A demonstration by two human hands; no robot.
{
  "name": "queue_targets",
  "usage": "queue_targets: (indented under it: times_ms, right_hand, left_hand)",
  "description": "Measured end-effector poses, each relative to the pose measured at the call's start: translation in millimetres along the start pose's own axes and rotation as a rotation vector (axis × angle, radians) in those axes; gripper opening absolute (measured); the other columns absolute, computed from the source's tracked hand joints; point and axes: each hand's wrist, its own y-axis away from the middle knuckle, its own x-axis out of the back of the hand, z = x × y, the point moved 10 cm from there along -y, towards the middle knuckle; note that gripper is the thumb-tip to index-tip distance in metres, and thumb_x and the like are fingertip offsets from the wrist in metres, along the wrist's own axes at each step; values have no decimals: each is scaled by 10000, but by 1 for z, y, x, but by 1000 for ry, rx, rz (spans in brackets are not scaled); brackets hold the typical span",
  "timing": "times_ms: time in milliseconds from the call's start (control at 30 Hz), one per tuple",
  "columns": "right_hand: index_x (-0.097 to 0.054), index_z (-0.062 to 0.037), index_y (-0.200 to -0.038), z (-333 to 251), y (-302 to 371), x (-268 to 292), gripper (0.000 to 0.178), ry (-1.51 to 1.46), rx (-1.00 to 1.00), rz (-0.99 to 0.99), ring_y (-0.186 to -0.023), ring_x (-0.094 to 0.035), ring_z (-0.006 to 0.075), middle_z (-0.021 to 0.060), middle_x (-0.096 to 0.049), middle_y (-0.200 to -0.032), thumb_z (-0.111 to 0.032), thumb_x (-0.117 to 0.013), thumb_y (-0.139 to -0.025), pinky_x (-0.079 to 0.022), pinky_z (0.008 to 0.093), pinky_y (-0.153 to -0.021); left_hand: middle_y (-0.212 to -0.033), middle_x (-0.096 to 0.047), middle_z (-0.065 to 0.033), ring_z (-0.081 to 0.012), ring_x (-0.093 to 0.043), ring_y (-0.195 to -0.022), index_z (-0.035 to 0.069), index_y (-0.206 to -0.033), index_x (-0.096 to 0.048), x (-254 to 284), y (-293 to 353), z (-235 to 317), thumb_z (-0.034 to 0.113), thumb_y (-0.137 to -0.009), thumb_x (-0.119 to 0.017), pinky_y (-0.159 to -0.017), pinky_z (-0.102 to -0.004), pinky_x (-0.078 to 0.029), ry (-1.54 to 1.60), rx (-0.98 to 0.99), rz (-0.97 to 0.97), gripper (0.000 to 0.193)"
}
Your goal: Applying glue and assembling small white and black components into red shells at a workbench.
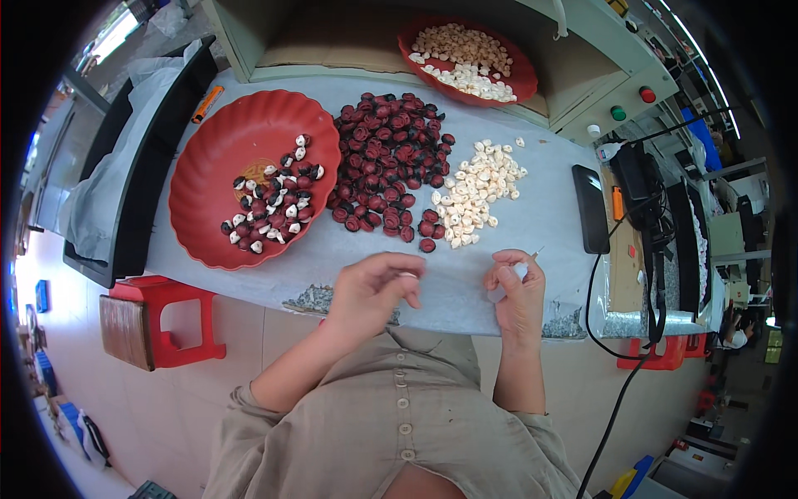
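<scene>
My left hand [366, 293] is raised over the table's near edge, its thumb and fingers closed on a small pale piece [407, 275], mostly hidden by the fingers. To its right, my right hand [520, 301] is closed around a small white tube [521, 270] with a thin needle-like tip. Beyond the hands lies a heap of dark red and black rounded pieces [386, 137]. Beside it on the right are loose cream shell-like pieces [478, 187]. At left, a red scalloped plate [216, 137] holds several red-black pieces joined with white ones.
A second red plate [525, 75] with cream pieces sits in the grey-green cabinet [573, 91]. A black phone [590, 208] and a cable lie at right. A black tray [137, 191] lined with plastic stands at left, above a red stool [179, 320].
</scene>
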Motion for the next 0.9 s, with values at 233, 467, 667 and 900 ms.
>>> queue_targets:
  times_ms: [233,467,667,900]
  right_hand:
    - [-437,-9,-915,-4,1,-10,201,-165,-29,47,-612,-486,138,41,-459,-716,-34,-524,-736,-449,295,-563]
    - [-453,-12,-963,-10,3,-13,267,-47,70,-27,-656,-512,135,62,-501,-778,-61,-586,-737,-454,292,-552]
    - [-477,6,-1010,-10,6,-7,296,-42,77,-34,-648,-511,128,63,-521,-771,-84,-586,-749,-444,265,-541]
    - [-488,-3,-997,-3,5,-10,260,-127,-11,-8,-659,-508,121,67,-526,-794,-99,-566,-768,-413,226,-540]
  left_hand:
    - [-938,-567,-121,-257,-515,-793,-1,-882,-580,83,7,126,-19,-728,-515,-728,-334,-412,-1521,-528,497,168]
    - [-760,-558,-90,-235,-529,-636,32,-762,-590,-4,0,75,123,-684,-625,-530,-319,-421,-1172,-651,286,125]
    - [-688,-515,-70,-215,-536,-609,36,-701,-548,-28,-27,35,178,-668,-633,-471,-316,-424,-1286,-474,250,169]
    - [-745,-534,-67,-183,-531,-542,40,-747,-578,-50,-8,26,104,-713,-608,-469,-289,-440,-1247,-810,120,78]
